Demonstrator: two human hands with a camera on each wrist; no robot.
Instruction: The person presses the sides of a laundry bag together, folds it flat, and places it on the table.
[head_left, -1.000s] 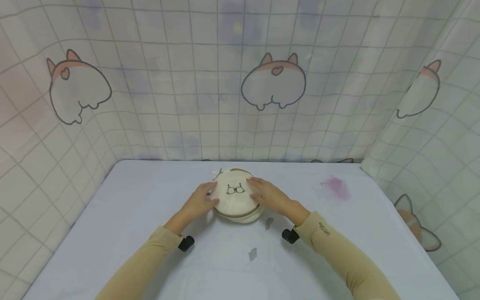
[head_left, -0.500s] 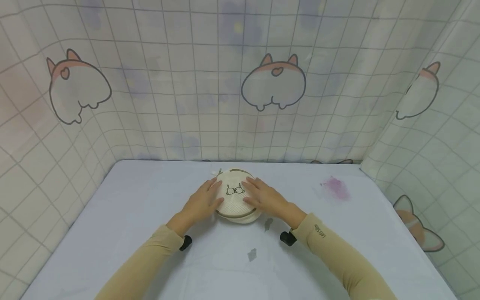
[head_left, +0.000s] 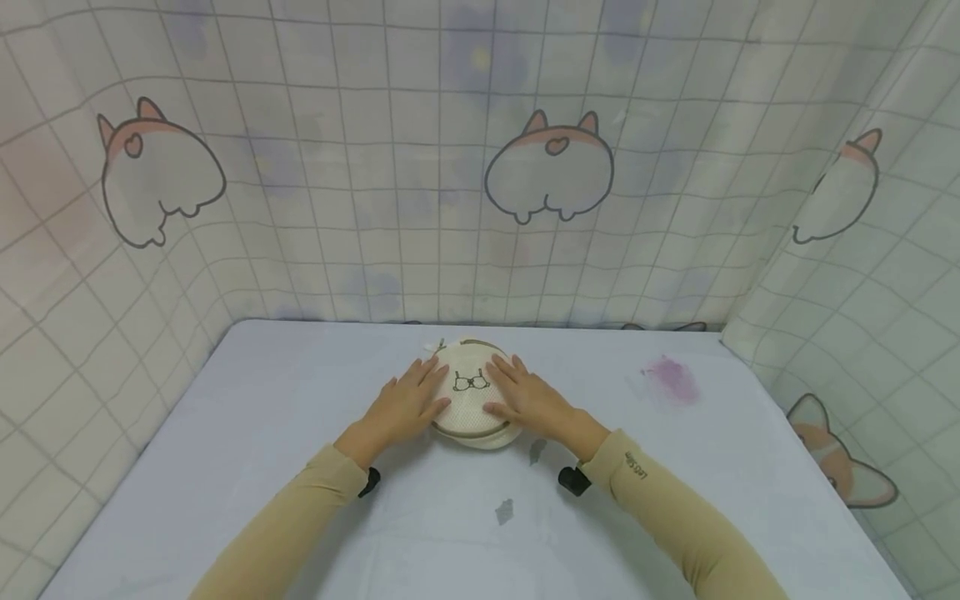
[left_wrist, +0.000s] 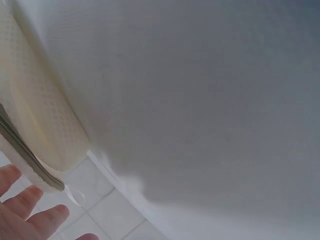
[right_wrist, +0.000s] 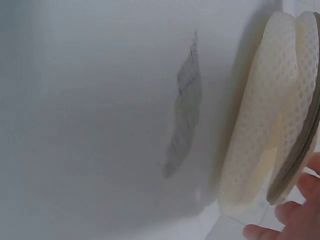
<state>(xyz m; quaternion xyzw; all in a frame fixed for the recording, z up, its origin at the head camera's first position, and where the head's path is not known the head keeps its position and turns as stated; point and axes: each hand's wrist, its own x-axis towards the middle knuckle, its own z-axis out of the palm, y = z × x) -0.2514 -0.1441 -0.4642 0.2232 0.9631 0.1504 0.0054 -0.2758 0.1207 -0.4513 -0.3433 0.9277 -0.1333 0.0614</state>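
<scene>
The fingers (head_left: 424,384) of the left hand (head_left: 400,411) and the right hand (head_left: 542,408) are lying straight and slightly spread, resting on the round cream pouch (head_left: 468,418) without curling round it. A white gridded curtain (head_left: 435,250) is filling the upper frame and both sides, bearing cartoon animals (head_left: 551,179). The pale counter (head_left: 420,533) is stretching across the lower frame. Tan sleeves (head_left: 667,517) are entering at lower left and lower right. The pouch is sitting just below frame centre, near the counter's far edge, a brownish zip (right_wrist: 303,142) running along its rim. A pink stain (head_left: 672,379) is showing at centre right. Black devices (head_left: 573,481) are poking out beside both cuffs. Grey patches (head_left: 505,511) are marking the counter below the pouch. A glasses drawing (head_left: 471,382) is showing between the hands.
</scene>
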